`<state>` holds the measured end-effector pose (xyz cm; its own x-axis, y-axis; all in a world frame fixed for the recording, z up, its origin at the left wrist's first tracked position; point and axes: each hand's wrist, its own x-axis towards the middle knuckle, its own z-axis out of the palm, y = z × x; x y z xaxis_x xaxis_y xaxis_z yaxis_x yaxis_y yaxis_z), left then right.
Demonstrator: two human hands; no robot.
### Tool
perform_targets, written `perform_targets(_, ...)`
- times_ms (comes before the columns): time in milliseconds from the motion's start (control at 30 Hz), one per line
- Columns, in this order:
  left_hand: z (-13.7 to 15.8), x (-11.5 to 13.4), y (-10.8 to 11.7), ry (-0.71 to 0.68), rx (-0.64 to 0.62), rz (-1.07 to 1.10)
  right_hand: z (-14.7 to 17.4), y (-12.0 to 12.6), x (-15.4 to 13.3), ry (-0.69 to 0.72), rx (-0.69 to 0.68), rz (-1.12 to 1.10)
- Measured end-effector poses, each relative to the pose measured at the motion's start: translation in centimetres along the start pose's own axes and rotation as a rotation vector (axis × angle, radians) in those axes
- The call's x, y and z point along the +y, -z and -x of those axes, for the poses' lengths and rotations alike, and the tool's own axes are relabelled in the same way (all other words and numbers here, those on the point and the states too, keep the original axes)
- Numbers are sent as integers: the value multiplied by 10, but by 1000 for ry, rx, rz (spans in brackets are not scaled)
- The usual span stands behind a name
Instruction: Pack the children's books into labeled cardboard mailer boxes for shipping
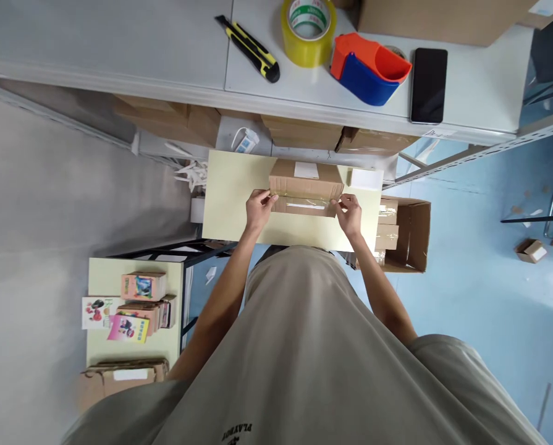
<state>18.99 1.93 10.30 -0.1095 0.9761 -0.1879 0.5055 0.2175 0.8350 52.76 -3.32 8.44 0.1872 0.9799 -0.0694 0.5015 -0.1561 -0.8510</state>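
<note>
A small brown cardboard box (pixel 306 184) lies on the pale yellow tabletop (pixel 239 179) in front of me, with a white label on its upper face. Along its near edge runs a shiny strip of clear packing tape (pixel 304 199). At the strip's left end, by the box corner, my left hand (pixel 258 209) is closed in a pinch. My right hand (pixel 349 213) pinches at the opposite end, against the right corner. The fingertips partly hide the tape's ends. A white stack of labels or paper (pixel 366 179) lies right of the box.
On the grey shelf (pixel 174 43) above are a utility knife (pixel 251 49), a tape roll (pixel 299 49), an orange-blue tape dispenser (pixel 369 68) and a phone (pixel 429 85). An open carton (pixel 413 238) stands at right. Books (pixel 144 286) lie on a side table at lower left.
</note>
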Motion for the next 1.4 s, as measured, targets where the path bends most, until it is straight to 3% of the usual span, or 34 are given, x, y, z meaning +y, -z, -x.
perform_targets(133, 12, -9, -15, 51, 0, 1, 16, -2, 15, -53, 0, -52)
perform_targets(333, 40, -21, -37, 276, -109, -176, 51, -17, 32, -275, -45, 42)
perform_targets(467, 41, -19, -33, 310, -183, -235, 61, -9, 31, -308, -155, 80)
perform_targets(567, 30, -2, -26, 275, -121, -288, 53, 9, 25, -277, -234, 152)
perform_targets(667, 12, 33, -27, 146, 26, -338, 30, 39, 13, -168, -172, 213)
perform_targets(733, -1, 65, -35, 39, 47, -342, 9, 65, -2, -49, -63, 228)
perform_targets(800, -14, 103, -49, -118, 16, -290, -18, 95, -24, 86, 58, 230)
perform_targets(900, -34, 170, -81, -477, -68, -137, -69, 138, -66, 264, 213, 239)
perform_targets(1067, -73, 284, -139, -962, -152, 46, -182, 180, -114, 434, 309, 332)
perform_targets(1167, -87, 324, -157, -968, -119, 63, -240, 185, -114, 408, 257, 351)
perform_targets(1267, -81, 321, -158, -906, -145, 34, -253, 187, -107, 395, 212, 311)
perform_targets(1400, -49, 255, -147, -744, -252, -17, -195, 184, -85, 410, 328, 230)
